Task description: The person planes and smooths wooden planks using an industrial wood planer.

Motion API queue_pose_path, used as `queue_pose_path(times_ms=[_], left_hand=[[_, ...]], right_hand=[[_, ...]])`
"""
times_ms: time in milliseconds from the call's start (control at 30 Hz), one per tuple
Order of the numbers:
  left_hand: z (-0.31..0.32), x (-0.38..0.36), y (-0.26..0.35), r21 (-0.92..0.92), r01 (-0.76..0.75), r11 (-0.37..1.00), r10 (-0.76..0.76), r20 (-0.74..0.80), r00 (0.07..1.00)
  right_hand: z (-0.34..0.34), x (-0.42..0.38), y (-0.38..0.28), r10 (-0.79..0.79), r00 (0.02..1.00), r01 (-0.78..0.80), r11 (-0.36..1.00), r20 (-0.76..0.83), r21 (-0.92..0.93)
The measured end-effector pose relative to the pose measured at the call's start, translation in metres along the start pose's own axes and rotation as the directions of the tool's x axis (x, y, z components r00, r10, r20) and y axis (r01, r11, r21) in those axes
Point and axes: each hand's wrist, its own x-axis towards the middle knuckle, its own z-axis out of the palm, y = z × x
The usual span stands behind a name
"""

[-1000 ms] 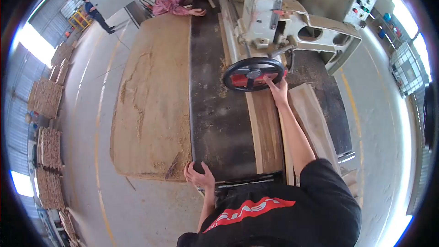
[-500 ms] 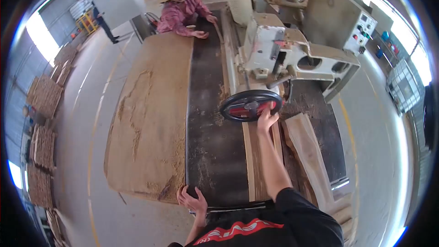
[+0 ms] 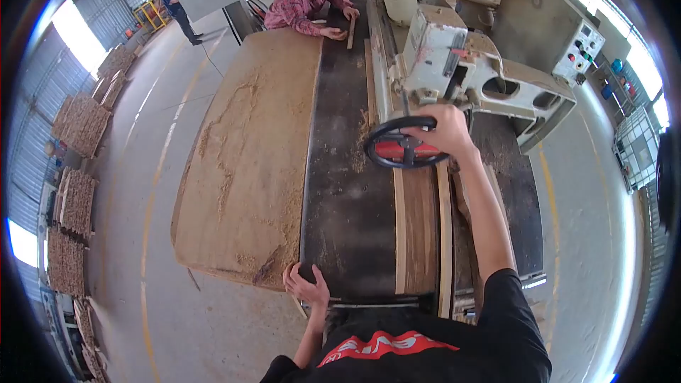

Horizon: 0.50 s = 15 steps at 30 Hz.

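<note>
My right hand (image 3: 445, 131) is closed around the upper right rim of a black handwheel (image 3: 377, 154) with red behind its spokes. The wheel sits on the front of a large dusty white machine (image 3: 429, 53). Down at the near edge, my left hand (image 3: 306, 287) rests with fingers apart where the brown sheet (image 3: 248, 135) meets the black tabletop (image 3: 347, 227). Wooden boards (image 3: 417, 234) lie lengthwise below the wheel, and a narrow wood strip (image 3: 445, 255) runs beside them. My right forearm partly covers other wood on that side.
Across the table a person (image 3: 301, 3) in a conical hat and checked shirt has hands near a short wood strip (image 3: 351, 32). A control box (image 3: 578, 53) stands at right. Stacked wood (image 3: 79, 124) lines the left side. Another person (image 3: 181, 14) stands at far left.
My right hand has shifted from the wheel's right side up onto its upper rim. The view has moved a little. The other person's hands have moved about the wood strip.
</note>
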Motion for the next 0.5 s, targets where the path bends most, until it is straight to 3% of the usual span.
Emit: queue_pose_path(times_ms=[33,67,133,167,200,233,300,333,367,400,433,467,500], left_hand=[[0.0,0.0,0.001,0.017,-0.006,1.0,0.006,-0.008,1.0],[0.002,0.0,0.0,0.014,-0.027,1.0,0.028,-0.032,0.999],[0.0,-0.002,-0.008,-0.009,-0.019,1.0,0.019,-0.004,1.0],[0.002,-0.002,-0.005,-0.017,-0.009,1.0,0.009,0.015,1.0],[-0.002,0.0,0.0,-0.037,-0.025,0.999,0.026,0.023,0.999],[-0.008,0.0,0.005,-0.051,-0.043,0.998,0.045,0.035,0.998],[-0.011,0.011,0.008,-0.062,-0.044,0.997,0.043,-0.024,0.999],[-0.004,0.007,0.005,-0.069,-0.031,0.997,0.028,-0.054,0.998],[-0.002,0.001,0.0,-0.086,-0.022,0.996,0.017,-0.062,0.998],[0.0,0.004,-0.003,-0.086,-0.026,0.996,0.02,-0.079,0.997],[0.004,0.005,-0.002,-0.091,-0.025,0.996,0.017,-0.09,0.996],[0.002,-0.001,-0.002,-0.093,-0.016,0.996,0.006,-0.102,0.995],[-0.001,-0.006,-0.002,-0.091,-0.01,0.996,0.002,-0.08,0.997]], right_hand=[[0.002,0.014,0.006,-0.04,0.997,0.047,0.991,0.059,-0.122],[0.0,0.009,0.002,-0.05,0.998,0.047,0.996,-0.039,-0.079],[0.04,-0.022,0.042,0.028,0.909,-0.05,0.998,-0.415,-0.041],[0.085,-0.046,0.05,0.295,0.805,-0.121,0.931,-0.515,0.345],[0.128,-0.068,0.057,0.535,0.626,-0.016,0.737,-0.567,0.676],[0.178,-0.081,0.065,0.721,0.456,-0.016,0.592,-0.521,0.806],[0.253,-0.066,0.06,0.896,-0.021,-0.115,0.438,-0.443,0.892],[0.246,-0.06,0.044,0.927,-0.079,-0.127,0.356,-0.367,0.926],[0.244,-0.07,0.048,0.925,0.014,-0.191,0.375,-0.38,0.907],[0.25,-0.095,0.081,0.943,0.238,-0.271,0.294,-0.232,0.917],[0.221,-0.107,0.081,0.901,0.367,-0.564,0.412,-0.23,0.716],[0.197,-0.115,0.088,0.889,0.456,-0.635,0.352,-0.035,0.688],[0.128,-0.108,0.043,0.792,0.508,-0.693,0.142,0.339,0.707]])
